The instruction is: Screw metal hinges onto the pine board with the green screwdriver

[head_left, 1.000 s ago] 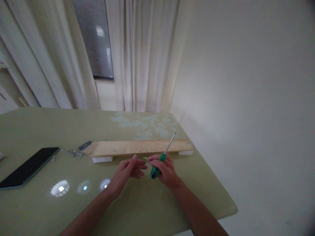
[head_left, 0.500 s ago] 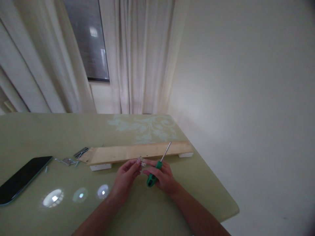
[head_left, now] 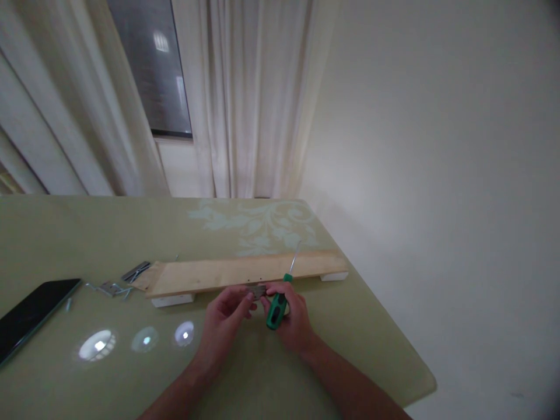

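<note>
1 screwdriver [head_left: 276, 309], tip fwd, slightly rt, bracket [head_left: 256, 290] pinched

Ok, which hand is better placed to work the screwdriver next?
Right, likely. The right hand wraps the green screwdriver, shaft angled over the wooden board; the left hand pinches the small metal piece at the board's near edge.

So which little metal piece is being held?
The small metal plate pinched by the left hand, beside the screwdriver in the right hand; the other metal pieces lie loose left of the wooden plank.
</note>
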Tool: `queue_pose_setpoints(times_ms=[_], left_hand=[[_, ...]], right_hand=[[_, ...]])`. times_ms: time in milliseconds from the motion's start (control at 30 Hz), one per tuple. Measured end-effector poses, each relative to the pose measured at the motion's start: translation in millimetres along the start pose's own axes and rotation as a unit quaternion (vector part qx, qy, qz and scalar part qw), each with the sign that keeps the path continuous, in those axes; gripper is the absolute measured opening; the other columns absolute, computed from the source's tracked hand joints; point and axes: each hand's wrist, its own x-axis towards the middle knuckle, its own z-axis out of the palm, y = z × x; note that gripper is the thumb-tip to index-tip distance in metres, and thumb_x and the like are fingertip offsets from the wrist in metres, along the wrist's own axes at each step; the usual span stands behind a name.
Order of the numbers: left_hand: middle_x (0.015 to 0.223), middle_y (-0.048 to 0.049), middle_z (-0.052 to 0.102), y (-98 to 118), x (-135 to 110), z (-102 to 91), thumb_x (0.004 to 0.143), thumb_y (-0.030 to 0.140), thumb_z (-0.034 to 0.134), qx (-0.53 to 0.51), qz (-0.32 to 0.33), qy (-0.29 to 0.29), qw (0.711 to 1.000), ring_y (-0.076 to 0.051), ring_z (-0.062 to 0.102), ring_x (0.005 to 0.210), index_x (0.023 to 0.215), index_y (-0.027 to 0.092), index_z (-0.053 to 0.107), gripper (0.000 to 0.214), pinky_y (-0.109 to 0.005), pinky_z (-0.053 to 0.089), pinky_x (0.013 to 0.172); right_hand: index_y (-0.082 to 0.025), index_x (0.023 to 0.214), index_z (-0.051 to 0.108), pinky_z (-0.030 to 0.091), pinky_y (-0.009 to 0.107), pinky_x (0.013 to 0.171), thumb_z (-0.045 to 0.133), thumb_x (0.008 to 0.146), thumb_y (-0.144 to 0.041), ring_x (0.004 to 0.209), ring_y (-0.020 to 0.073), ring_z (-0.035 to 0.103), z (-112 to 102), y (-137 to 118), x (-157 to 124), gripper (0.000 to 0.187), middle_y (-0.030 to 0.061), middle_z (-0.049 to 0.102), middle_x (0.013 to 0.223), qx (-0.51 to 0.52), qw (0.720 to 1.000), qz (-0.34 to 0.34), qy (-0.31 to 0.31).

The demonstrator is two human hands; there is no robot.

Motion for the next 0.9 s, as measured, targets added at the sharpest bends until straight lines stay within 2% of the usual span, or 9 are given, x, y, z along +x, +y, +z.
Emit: queue_pose_setpoints(times_ms=[100,167,233,300,400,500,600,700,900], left_hand=[[0.085,-0.0042,0.082,2,-2,-7.8,0.093,0.043,0.077,0.164,0.152,0.029,0.974,-0.019,0.077,0.073,0.097,0.022,0.077,0.022,-0.028,0.062,0.067],[0.091,-0.0025,0.082,6,-3,-16.5,0.097,0.029,0.073,0.272,0.285,0.05,0.918,-0.016,0.077,0.078,0.105,0.024,0.079,0.011,-0.025,0.061,0.074],[0.097,-0.0027,0.081,10,-3,-26.6,0.099,0.019,0.071,0.341,0.396,0.067,0.85,-0.014,0.077,0.083,0.115,0.025,0.078,0.019,-0.023,0.06,0.081],[0.101,-0.004,0.08,12,-5,-35.5,0.099,0.012,0.07,0.39,0.457,0.069,0.796,-0.014,0.076,0.087,0.125,0.023,0.076,0.029,-0.023,0.058,0.09],[0.106,-0.0069,0.08,12,-9,-42.0,0.098,0.01,0.071,0.433,0.487,0.035,0.758,-0.017,0.075,0.094,0.13,0.019,0.073,0.034,-0.027,0.056,0.096],[0.111,-0.0104,0.079,9,-13,-40.4,0.1,0.009,0.068,0.438,0.495,-0.012,0.75,-0.019,0.075,0.102,0.128,0.015,0.072,0.029,-0.03,0.056,0.098],[0.114,-0.0114,0.079,6,-16,-36.2,0.102,0.008,0.063,0.426,0.496,-0.06,0.754,-0.022,0.074,0.11,0.127,0.015,0.072,0.027,-0.032,0.057,0.099],[0.116,-0.011,0.078,3,-18,-33.2,0.102,0.007,0.062,0.413,0.486,-0.077,0.766,-0.024,0.072,0.116,0.127,0.016,0.071,0.029,-0.034,0.058,0.101],[0.112,-0.0085,0.079,5,-18,-24.8,0.1,0.01,0.068,0.375,0.458,-0.052,0.804,-0.021,0.073,0.11,0.122,0.02,0.074,0.025,-0.031,0.061,0.098]], right_hand=[[-0.029,0.113,0.06,0.061,0.045,0.098,0.072,0.097,-0.026,0.112,0.0259,0.076,2,-5,-2,0.02,0.0116,0.078,0.12,0.014,0.999,0.045,0.027],[-0.029,0.113,0.06,0.059,0.048,0.101,0.077,0.094,-0.027,0.114,0.0274,0.074,2,-8,-4,0.025,0.0133,0.078,0.122,0.021,0.997,0.062,0.032],[-0.029,0.112,0.06,0.059,0.047,0.1,0.078,0.093,-0.028,0.113,0.0275,0.074,3,-13,-7,0.026,0.0133,0.078,0.122,0.019,0.997,0.066,0.031],[-0.029,0.11,0.061,0.061,0.044,0.094,0.08,0.092,-0.029,0.106,0.0259,0.075,3,-19,-9,0.026,0.0113,0.079,0.118,0.019,0.997,0.073,0.034],[-0.029,0.105,0.062,0.062,0.035,0.078,0.083,0.09,-0.034,0.082,0.0205,0.075,5,-30,-13,0.026,0.0058,0.08,0.1,0.063,0.991,0.12,0.007],[-0.027,0.1,0.06,0.057,0.028,0.066,0.079,0.093,-0.041,0.069,0.0165,0.07,9,-36,-15,0.024,0.0007,0.076,0.083,0.129,0.973,0.19,-0.011],[-0.027,0.099,0.059,0.052,0.025,0.06,0.077,0.094,-0.043,0.066,0.014,0.065,13,-35,-19,0.025,-0.0019,0.071,0.08,0.134,0.967,0.218,0.015],[-0.028,0.099,0.059,0.053,0.026,0.066,0.079,0.093,-0.039,0.07,0.0142,0.065,15,-31,-22,0.024,-0.0018,0.072,0.085,0.14,0.967,0.21,0.026],[-0.029,0.101,0.058,0.058,0.029,0.077,0.076,0.096,-0.035,0.082,0.0168,0.071,14,-30,-19,0.019,0.0018,0.075,0.096,0.143,0.972,0.183,0.037]])
